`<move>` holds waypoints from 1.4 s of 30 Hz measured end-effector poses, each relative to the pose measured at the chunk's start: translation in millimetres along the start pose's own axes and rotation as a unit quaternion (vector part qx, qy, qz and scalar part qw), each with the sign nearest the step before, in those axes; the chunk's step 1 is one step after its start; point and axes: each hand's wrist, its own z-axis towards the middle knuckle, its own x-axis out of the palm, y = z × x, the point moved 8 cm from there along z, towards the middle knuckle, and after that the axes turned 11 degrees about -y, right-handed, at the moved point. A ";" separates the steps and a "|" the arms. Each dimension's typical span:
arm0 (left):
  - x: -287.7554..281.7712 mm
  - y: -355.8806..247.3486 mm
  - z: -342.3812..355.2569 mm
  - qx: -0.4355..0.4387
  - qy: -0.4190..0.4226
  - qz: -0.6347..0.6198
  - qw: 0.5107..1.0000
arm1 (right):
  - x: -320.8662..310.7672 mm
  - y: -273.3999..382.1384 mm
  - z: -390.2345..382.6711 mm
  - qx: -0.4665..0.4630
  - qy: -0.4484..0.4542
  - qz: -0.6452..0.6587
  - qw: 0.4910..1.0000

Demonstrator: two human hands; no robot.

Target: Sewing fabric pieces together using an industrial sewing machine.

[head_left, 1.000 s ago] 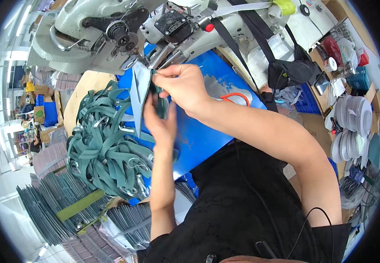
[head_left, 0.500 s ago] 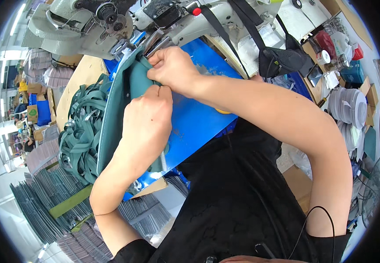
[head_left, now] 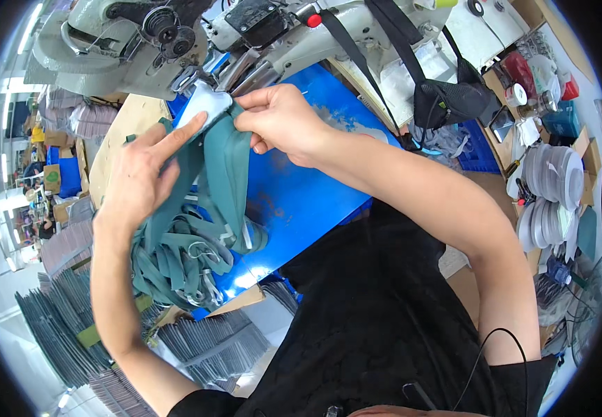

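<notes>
teal strap (head_left: pixel 226 163), pinched by right hand (head_left: pixel 280 121), left hand (head_left: pixel 141 177) seemingly flat, forefinger extended

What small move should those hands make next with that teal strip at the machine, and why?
Probably slide the end of the teal fabric strip forward under the grey sewing machine's head. The right hand pinches the strip's top end, the left hand presses a finger along it, and the end already sits just short of the machine.
</notes>
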 end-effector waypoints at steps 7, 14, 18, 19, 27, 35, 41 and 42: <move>-24.6 -24.2 14.6 0.097 0.043 0.140 0.985 | 3.4 0.5 -9.0 0.004 0.050 0.021 0.999; -25.9 -38.4 25.8 0.095 0.036 0.185 0.977 | 0.9 -6.4 5.2 0.006 0.017 0.067 0.998; -16.8 -49.3 23.6 0.063 0.024 0.204 0.977 | 1.4 -12.2 10.0 0.012 0.011 0.070 0.997; -14.1 -49.5 23.2 0.034 0.023 0.202 0.979 | 0.8 -12.0 10.9 0.005 0.013 0.072 0.997; 12.8 -71.4 27.2 -0.077 -0.023 0.146 0.986 | -6.7 -14.3 8.4 -0.030 0.005 0.080 0.996; 29.1 -81.7 40.5 -0.174 -0.112 0.100 0.973 | -29.9 -31.2 -14.8 -0.086 0.028 0.022 0.996; 41.3 -68.2 39.3 -0.263 -0.178 0.008 0.948 | -67.6 -24.1 -60.6 -0.227 0.005 -0.177 0.958; 45.4 -67.2 34.9 -0.286 -0.201 -0.028 0.936 | -73.7 -22.5 -70.6 -0.260 -0.003 -0.223 0.939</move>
